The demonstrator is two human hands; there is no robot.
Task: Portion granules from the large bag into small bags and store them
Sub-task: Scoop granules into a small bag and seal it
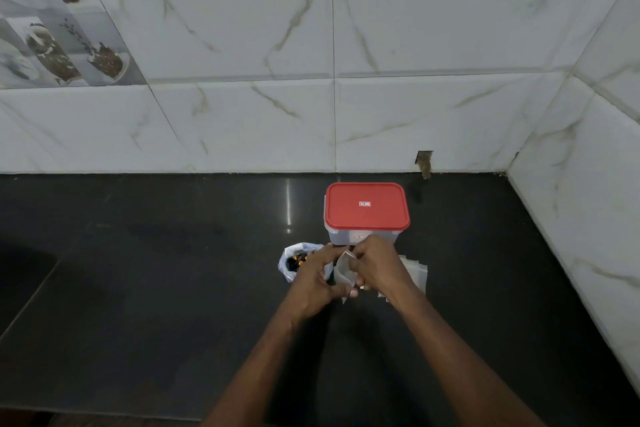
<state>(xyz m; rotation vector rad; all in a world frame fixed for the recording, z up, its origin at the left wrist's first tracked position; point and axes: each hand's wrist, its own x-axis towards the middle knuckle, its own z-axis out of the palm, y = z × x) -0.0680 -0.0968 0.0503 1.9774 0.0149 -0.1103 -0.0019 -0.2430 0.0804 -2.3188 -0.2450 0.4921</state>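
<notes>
Countertop [173, 288]: black stone-look slab, polished, glossy w/ light reflections. Wall tiles [415, 28]: glazed, marble-look, smooth, slight sheen. Far centre: box [343, 236] w/ translucent plastic body; lid [367, 206] red plastic, smooth, semi-matt. Left: large bag [285, 263], thin crinkly plastic film. Centre: small bag [343, 270] & right: stack of bags [417, 274], clear smooth plastic film.

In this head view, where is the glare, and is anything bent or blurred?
Head view: a thin bright glare streak lies on the dark counter, left of the red-lidded box; wall tile joints curve near the edges, a wide-angle effect; the small bag, pinched by the left hand and right hand, looks slightly soft.
</notes>
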